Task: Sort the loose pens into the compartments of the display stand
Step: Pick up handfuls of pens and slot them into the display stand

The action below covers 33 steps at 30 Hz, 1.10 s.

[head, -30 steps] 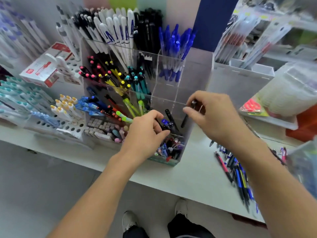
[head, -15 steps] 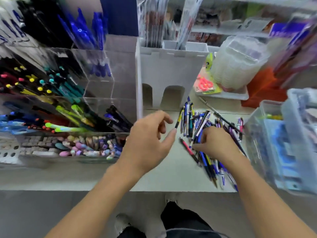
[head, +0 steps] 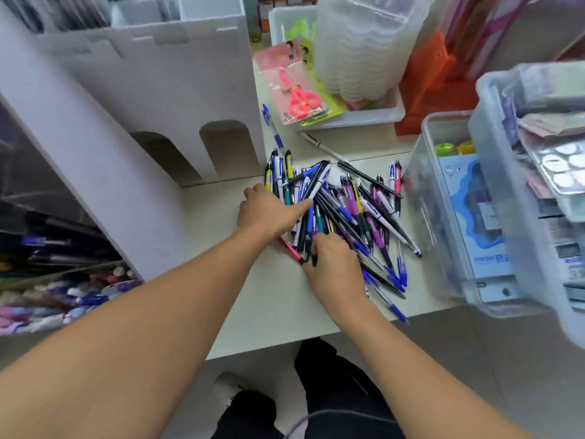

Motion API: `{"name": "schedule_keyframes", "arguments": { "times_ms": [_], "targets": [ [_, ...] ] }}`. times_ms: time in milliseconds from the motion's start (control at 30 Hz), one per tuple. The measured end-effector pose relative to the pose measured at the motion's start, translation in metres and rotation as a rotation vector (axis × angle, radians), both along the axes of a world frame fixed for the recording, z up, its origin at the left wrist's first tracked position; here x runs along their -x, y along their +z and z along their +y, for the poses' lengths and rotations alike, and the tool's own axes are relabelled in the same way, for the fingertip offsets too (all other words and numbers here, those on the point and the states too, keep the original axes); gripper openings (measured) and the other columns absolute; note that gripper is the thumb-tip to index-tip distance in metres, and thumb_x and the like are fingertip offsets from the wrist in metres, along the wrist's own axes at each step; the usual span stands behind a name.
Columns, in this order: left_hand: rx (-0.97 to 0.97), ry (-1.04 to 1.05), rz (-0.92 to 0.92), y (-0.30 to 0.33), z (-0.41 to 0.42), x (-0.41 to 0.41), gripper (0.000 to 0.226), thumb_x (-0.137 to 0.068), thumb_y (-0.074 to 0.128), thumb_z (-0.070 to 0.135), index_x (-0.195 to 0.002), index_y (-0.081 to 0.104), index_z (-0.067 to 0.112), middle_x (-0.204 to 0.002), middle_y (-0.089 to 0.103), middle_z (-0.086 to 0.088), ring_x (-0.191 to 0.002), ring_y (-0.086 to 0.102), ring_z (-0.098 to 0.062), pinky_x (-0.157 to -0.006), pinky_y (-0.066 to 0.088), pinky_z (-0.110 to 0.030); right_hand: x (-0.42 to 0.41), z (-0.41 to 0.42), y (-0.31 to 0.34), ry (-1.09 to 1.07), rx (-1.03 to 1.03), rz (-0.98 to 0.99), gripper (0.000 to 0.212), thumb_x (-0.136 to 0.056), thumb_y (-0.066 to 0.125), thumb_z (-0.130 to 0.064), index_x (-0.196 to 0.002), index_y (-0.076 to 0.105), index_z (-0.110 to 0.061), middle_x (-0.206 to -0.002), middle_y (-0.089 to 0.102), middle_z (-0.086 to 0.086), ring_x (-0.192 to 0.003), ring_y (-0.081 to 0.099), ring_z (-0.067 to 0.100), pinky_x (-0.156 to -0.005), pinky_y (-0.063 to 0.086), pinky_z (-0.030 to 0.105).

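A heap of loose pens (head: 354,207), blue, black, purple and white, lies on the pale counter (head: 253,296). My left hand (head: 269,212) rests on the heap's left side with the thumb stretched out over the pens. At the near-left corner of the heap, the fingers of my right hand (head: 332,264) curl round a black pen (head: 308,251), beside a red pen (head: 289,248). The clear display stand (head: 104,185) stands at the left, its lower compartments (head: 63,293) full of blurred pens.
A white cardboard holder with two arched openings (head: 177,90) stands behind the heap. A white tray (head: 373,112) carries packed pink scissors (head: 299,99) and stacked clear tubs (head: 364,42). Clear boxes (head: 459,201) crowd the right. The counter's near edge runs below my forearms.
My view swung right, from the stand to the pen heap. Both hands left the stand's compartment; the left hand came to lie on the heap and the right hand closed on pens there.
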<state>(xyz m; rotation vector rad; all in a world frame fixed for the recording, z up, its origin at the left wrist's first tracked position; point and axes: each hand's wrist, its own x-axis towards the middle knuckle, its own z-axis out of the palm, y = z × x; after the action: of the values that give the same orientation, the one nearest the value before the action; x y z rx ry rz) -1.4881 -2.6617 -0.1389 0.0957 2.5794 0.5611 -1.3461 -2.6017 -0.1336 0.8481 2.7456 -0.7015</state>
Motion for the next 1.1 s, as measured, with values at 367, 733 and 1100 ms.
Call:
{"name": "schedule_keyframes", "arguments": {
  "times_ms": [367,733,1100],
  "targets": [
    [0.054,-0.030,0.042,-0.010,0.029,0.021,0.068,-0.068,0.077,0.056,-0.113,0.059,0.009,-0.110,0.064,-0.009,-0.095,0.062,-0.031,-0.072,0.047,-0.033,-0.009,0.021,-0.012,0.184,-0.075,-0.066,0.041,-0.092,0.067,-0.045,-0.088,0.037,-0.017,-0.086,0.047,0.002,-0.073,0.047,0.029,-0.063,0.033,0.036],
    [0.105,-0.120,-0.077,-0.003,-0.023,0.036,0.031,-0.080,0.073,0.041,-0.072,0.055,0.018,-0.074,0.053,-0.002,-0.073,0.056,-0.026,-0.056,0.036,-0.029,0.002,0.023,-0.026,0.201,-0.172,0.270,0.025,-0.088,0.070,-0.021,-0.080,0.049,-0.013,-0.077,0.044,0.002,-0.053,0.035,0.022,-0.046,0.021,0.028],
    [0.054,-0.020,0.013,-0.014,-0.075,0.024,0.027,-0.079,0.071,0.035,-0.090,0.058,0.014,-0.089,0.065,-0.008,-0.078,0.062,-0.031,-0.063,0.042,-0.029,-0.004,0.005,-0.048,0.199,-0.373,0.235,0.029,-0.079,0.084,-0.026,-0.075,0.058,-0.012,-0.070,0.052,0.004,-0.042,0.048,0.025,-0.042,0.017,0.023]
  ]
}}
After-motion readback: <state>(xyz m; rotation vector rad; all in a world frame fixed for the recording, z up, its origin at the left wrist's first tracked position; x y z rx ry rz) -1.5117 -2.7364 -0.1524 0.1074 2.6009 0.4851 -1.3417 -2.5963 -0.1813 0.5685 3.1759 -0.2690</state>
